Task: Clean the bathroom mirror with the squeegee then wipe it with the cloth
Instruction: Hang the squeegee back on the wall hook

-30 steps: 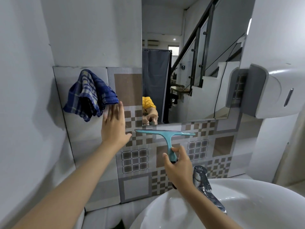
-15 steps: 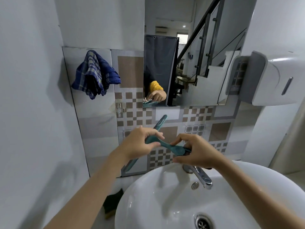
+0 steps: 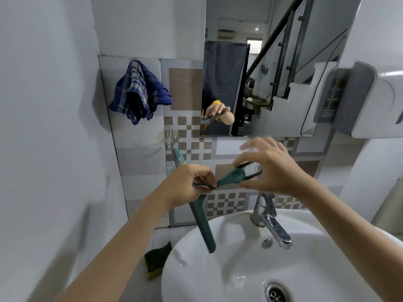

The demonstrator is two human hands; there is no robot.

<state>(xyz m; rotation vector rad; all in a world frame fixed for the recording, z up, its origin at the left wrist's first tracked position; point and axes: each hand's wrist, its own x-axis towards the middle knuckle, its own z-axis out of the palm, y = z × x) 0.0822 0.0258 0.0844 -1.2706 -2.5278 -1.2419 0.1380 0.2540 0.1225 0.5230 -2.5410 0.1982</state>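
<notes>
The teal squeegee [image 3: 226,180] is held over the basin, below the mirror [image 3: 283,83]. Its blade slants down toward the sink and its handle points right. My left hand [image 3: 187,186] grips it where the handle meets the blade. My right hand [image 3: 274,171] is at the handle's end with fingers spread and blurred, not closed round it. The blue checked cloth [image 3: 139,92] hangs on the tiled wall left of the mirror, apart from both hands.
A white sink [image 3: 218,269] with a chrome tap [image 3: 270,221] lies just below my hands. A dark sponge [image 3: 156,260] sits on the ledge left of the basin. A small hook [image 3: 169,137] is on the tiles, and a dispenser [image 3: 375,101] juts out at the right.
My left hand left the cloth and took hold of the squeegee. The squeegee came down from the mirror's lower edge and turned. My right hand's fingers have opened off the handle.
</notes>
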